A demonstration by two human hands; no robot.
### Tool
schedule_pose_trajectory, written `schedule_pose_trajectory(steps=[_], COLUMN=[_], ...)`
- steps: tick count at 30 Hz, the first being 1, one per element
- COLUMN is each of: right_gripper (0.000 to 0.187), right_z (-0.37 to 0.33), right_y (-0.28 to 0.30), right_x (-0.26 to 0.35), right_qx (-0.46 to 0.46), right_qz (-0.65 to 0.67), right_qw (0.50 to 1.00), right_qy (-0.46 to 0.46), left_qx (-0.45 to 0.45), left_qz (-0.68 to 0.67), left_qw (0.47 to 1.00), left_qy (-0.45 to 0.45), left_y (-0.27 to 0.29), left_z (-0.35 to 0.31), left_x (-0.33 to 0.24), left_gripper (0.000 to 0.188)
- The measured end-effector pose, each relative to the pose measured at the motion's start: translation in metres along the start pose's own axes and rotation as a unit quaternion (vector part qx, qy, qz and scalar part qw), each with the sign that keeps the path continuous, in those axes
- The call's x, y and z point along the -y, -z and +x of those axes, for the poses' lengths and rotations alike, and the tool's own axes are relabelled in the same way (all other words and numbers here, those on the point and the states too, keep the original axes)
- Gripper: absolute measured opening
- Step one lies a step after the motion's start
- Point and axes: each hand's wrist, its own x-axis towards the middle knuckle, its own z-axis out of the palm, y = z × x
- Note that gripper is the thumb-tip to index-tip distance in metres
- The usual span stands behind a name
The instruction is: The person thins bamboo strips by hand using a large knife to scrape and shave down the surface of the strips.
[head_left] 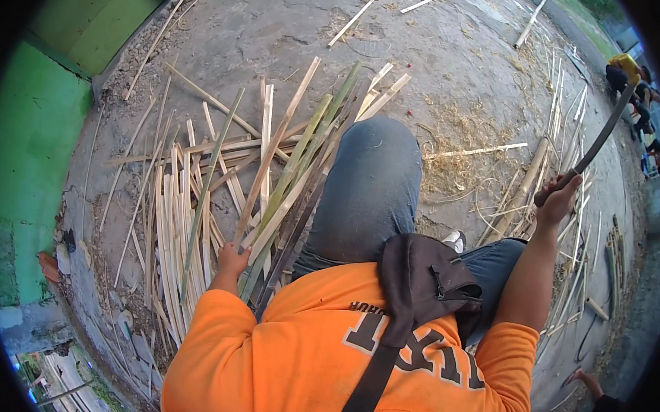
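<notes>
My right hand [561, 198] is raised out to the right, its fingers wrapped round the dark handle of a machete [604, 136]. The long, slightly curved blade points up and away. At the left, my left hand [233, 260] is closed on the lower end of a split bamboo strip [278, 143], which slants up and away beside my knee. Some of its fingers are hidden. Several green and dark bamboo strips [308, 151] lie close alongside that hand. A heap of pale split strips [173, 229] spreads to its left.
A green wall [32, 154] borders the left side. Shavings [461, 143] litter the concrete ground beyond my knee. More bamboo poles and strips [522, 188] lie at the right. Other people [637, 89] are at the far right edge. A black bag [431, 283] hangs across my body.
</notes>
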Motion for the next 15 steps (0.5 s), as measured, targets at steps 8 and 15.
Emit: schedule_pose_trajectory(steps=[8,15], right_gripper=[0.06,0.058], right_z=[-0.01,-0.026], right_y=[-0.004,0.007], right_x=[0.017,0.044], right_qx=[-0.004,-0.029], right_qz=[-0.026,-0.066], right_qw=[0.999,0.997], right_qy=[-0.027,-0.013], left_qx=[-0.083,0.025], left_qz=[-0.022,-0.074], left_qw=[0.996,0.997], left_qy=[-0.018,0.011], left_y=[-0.031,-0.033], left_z=[0.043,0.073], left_x=[-0.011,-0.062], left_gripper=[0.098,0.098])
